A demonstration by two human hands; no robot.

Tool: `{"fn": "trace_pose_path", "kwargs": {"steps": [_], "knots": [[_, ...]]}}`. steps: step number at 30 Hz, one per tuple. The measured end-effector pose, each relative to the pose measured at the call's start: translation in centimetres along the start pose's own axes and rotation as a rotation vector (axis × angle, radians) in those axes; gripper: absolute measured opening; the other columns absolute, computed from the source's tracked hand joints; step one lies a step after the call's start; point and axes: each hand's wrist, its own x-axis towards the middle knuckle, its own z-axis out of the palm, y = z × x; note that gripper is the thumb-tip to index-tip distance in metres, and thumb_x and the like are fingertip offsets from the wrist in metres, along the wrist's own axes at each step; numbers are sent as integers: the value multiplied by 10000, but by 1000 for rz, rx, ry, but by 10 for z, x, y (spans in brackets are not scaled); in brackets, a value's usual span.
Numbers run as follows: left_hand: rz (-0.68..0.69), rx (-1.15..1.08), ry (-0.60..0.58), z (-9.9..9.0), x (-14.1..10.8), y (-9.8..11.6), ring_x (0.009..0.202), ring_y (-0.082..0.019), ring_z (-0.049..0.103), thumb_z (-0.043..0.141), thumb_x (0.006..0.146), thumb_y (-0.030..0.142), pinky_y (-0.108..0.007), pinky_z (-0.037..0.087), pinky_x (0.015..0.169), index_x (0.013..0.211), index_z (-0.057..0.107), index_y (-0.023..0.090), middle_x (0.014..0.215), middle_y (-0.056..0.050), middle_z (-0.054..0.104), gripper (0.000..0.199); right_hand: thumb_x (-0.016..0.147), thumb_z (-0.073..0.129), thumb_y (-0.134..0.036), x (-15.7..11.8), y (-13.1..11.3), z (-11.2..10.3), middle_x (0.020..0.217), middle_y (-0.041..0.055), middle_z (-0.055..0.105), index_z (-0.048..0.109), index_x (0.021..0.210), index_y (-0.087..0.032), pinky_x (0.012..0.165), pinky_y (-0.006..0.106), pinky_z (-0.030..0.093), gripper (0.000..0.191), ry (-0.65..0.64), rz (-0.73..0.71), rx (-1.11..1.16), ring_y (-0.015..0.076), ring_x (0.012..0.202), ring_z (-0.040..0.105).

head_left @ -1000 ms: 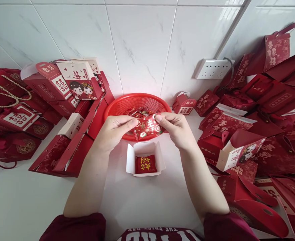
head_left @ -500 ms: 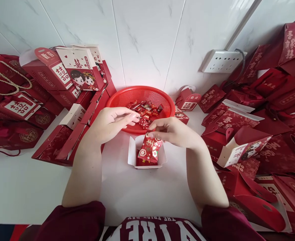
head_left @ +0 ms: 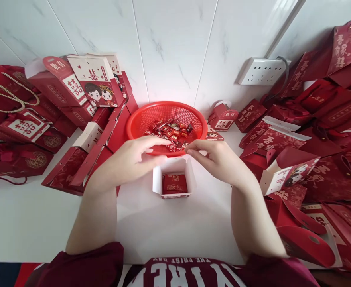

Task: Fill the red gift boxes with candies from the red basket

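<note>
My left hand hovers over the near left rim of the red plastic basket, its thumb and fingers apart with nothing between them. Curled at the basket's near right rim is my right hand. Its thumb and fingertips are close together beside a small pale and red wrapper edge; whether they grip it is unclear. Several small red wrapped packets lie heaped in the basket. Between my forearms an open white-lined box stands on the table. Inside it sits a red packet with gold lettering.
Red printed boxes and gift bags are stacked on the left. More red boxes crowd the right side. A small handled box stands behind the basket's right edge, and a power strip is on the wall.
The flowered red packet no longer hangs from my right hand above the box. That hand has moved up and right to the basket rim. My left thumb and fingers have spread apart.
</note>
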Motion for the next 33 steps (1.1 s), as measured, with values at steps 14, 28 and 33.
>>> {"fn": "trace_pose_path", "kwargs": {"steps": [14, 28, 33], "knots": [[507, -83, 220, 120, -54, -67, 1533, -326, 93, 632, 888, 269, -504, 219, 1238, 1595, 96, 132, 1655, -162, 107, 898, 1003, 447, -464, -68, 36, 102, 1642, 84, 230, 210, 1569, -284, 1205, 522, 290, 639, 174, -149, 428, 278, 1494, 265], [304, -64, 644, 161, -53, -68, 1290, -288, 517, 533, 883, 113, -504, 517, 1022, 1393, 449, 269, 1355, -140, 505, 540, 956, 538, -231, -65, 33, 117, 1228, 107, 578, 483, 1322, -277, 1016, 462, 495, 373, 297, -20, 315, 254, 1190, 570], [219, -18, 528, 155, -52, -62, 1381, -314, 413, 486, 915, 190, -553, 391, 1121, 1406, 459, 236, 1499, -138, 407, 494, 965, 480, -221, -65, 29, 119, 1470, 106, 421, 481, 1352, -296, 1151, 498, 372, 395, 274, 0, 314, 266, 1402, 396]]}}
